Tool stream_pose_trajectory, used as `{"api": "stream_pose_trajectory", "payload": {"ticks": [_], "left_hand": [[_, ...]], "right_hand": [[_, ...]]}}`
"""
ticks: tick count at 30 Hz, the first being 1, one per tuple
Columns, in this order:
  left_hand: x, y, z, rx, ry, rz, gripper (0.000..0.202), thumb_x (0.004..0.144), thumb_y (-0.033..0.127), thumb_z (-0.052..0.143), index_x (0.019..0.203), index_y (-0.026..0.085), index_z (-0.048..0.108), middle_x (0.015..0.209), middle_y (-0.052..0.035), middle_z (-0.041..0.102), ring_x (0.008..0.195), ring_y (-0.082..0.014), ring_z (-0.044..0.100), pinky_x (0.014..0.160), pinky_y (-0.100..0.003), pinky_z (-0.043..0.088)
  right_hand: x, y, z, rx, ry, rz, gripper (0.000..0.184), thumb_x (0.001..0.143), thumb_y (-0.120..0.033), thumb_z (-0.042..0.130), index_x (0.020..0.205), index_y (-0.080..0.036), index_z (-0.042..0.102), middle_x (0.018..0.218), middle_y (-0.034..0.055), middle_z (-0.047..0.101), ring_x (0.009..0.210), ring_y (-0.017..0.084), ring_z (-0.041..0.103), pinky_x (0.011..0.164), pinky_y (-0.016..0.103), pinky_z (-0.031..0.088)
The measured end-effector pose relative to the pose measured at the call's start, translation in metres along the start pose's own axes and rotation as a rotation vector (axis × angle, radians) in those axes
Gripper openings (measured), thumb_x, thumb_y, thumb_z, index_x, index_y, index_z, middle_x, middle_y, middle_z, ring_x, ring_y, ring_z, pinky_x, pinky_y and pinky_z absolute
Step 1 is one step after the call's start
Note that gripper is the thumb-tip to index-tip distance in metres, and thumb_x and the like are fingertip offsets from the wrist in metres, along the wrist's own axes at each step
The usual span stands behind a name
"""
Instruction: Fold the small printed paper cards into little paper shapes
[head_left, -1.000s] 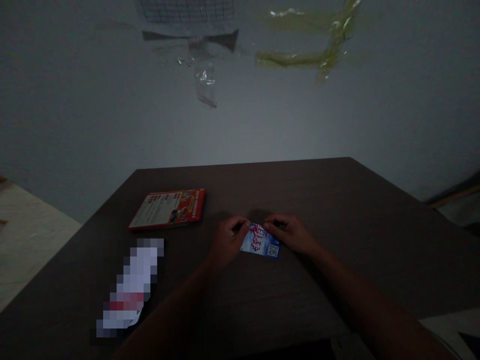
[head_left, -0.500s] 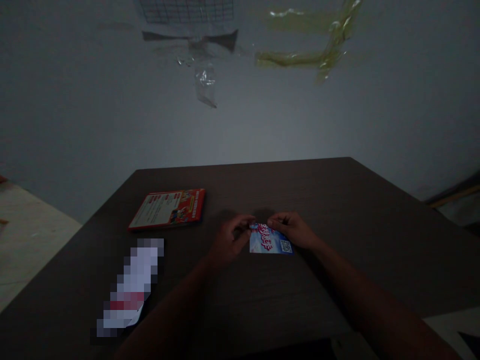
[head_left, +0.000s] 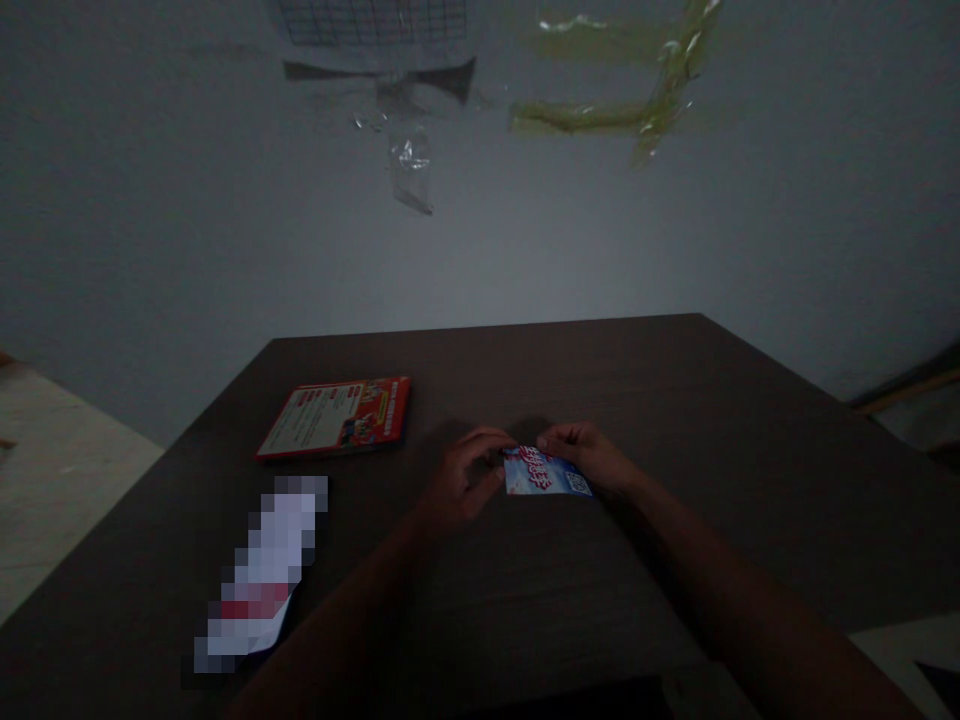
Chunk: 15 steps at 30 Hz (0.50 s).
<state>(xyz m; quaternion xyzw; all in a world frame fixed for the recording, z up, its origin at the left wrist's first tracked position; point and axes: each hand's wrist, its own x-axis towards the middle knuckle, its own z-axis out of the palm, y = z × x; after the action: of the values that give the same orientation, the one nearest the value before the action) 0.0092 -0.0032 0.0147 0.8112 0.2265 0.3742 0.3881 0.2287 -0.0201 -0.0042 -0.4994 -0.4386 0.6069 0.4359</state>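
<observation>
Card (head_left: 538,480) shifted rightward since the earlier frame, now between the hands. Right hand (head_left: 595,460) pinches its far edge; left hand (head_left: 457,477) half-curled at its near-left side, grip unclear.

The table (head_left: 600,370) has a matt wood grain; the blue card (head_left: 555,478) looks like smooth paper, the red pack (head_left: 322,420) near the far left corner printed cardboard, the yellowish tape (head_left: 585,119) glossy plastic.
</observation>
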Motion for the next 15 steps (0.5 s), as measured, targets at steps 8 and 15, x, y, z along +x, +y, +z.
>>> {"api": "stream_pose_trajectory", "payload": {"ticks": [8,15], "left_hand": [[0.0019,0.0023,0.0027,0.021,0.042,-0.013,0.021,0.087,0.024,0.05,0.103,0.018,0.061,0.103,-0.008,0.058,0.096,-0.0179,0.056,0.083,-0.031,0.045],[0.003,-0.0003,0.0058,0.086,0.067,-0.007,0.016,0.085,0.026,0.053,0.091,0.016,0.064,0.093,-0.0071,0.06,0.088,-0.0161,0.058,0.08,-0.03,0.046]], "right_hand": [[0.0001,0.0019,0.0017,0.038,-0.048,0.047,0.032,0.061,-0.041,0.076,0.07,-0.011,0.067,0.059,0.0001,0.065,0.045,0.007,0.052,0.046,0.02,0.036],[-0.0019,0.0004,0.004,0.052,-0.094,0.084,0.033,0.06,-0.041,0.077,0.07,-0.011,0.066,0.057,0.0001,0.064,0.045,0.007,0.052,0.046,0.02,0.037]]}}
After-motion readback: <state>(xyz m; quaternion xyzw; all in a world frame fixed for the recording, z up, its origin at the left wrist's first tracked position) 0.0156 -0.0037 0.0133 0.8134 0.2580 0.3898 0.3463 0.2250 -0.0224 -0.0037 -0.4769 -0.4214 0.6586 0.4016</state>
